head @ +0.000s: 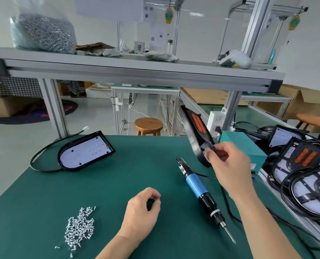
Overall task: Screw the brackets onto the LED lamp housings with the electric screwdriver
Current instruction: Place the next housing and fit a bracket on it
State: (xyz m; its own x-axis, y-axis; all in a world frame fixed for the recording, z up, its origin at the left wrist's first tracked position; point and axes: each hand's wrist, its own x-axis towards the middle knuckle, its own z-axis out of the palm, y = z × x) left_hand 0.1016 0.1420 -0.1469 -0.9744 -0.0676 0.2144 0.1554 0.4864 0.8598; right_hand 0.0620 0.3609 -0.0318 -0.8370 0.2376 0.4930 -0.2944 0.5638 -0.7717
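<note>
My right hand (228, 163) grips the lower edge of a black LED lamp housing (195, 131) and holds it tilted in the air above the green mat, its orange parts facing left. My left hand (142, 212) rests on the mat with its fingers curled, thumb and forefinger nearly touching; I cannot tell whether it pinches anything. The electric screwdriver (198, 189), blue-bodied with a black cable, lies on the mat between my hands, bit pointing toward me. A pile of silver screws (79, 228) lies at the front left. Another lamp housing (86, 151) lies at the far left, its white LED board up.
Several more lamp housings with tangled black cables (308, 174) are stacked at the right, beside a teal box (243, 148). An aluminium shelf (136, 71) crosses overhead, carrying a bag of screws (43, 32). A wooden stool (148, 126) stands beyond the table's far edge.
</note>
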